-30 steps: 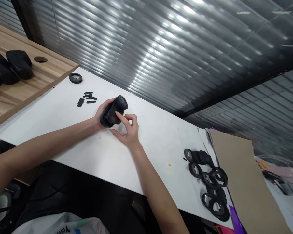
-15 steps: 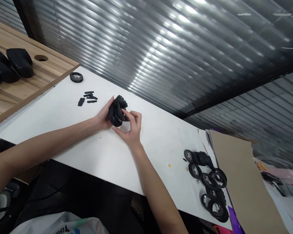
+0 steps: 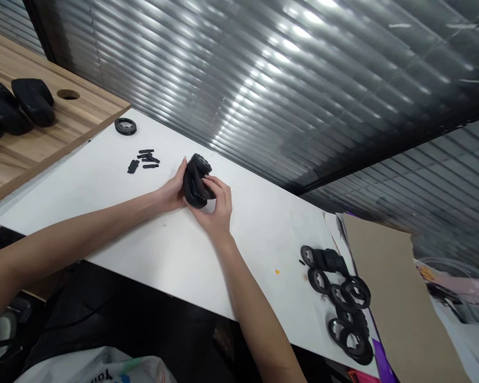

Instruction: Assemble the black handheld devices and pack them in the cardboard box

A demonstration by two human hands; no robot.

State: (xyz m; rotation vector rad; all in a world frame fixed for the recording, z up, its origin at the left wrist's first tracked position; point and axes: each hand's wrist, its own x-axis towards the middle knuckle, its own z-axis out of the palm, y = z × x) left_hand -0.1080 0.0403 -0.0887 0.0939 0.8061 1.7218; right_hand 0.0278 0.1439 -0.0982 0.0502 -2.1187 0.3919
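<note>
From a distance, I have a black, rounded, hard-looking piece over the middle of the white worktop, gripped between two bare hands: the left hand cups it from one side, the right hand bends its fingers around the other, thumb at the lower end, neither spread wide. I judge this piece to be mid-handling, neither finished nor set down. Apart from it lie small flat black strips, a lone black ring near the far left corner and a cluster of black notched rings at right, seemingly yet to be taken up. Black moulded bodies sit on a wood-grain board, the outermost cut off at left; whether they are done, I cannot tell. The left fingertips are mostly hidden, the piece's detail dissolves dark on dark, and the overlapping rings defy a count.
</note>
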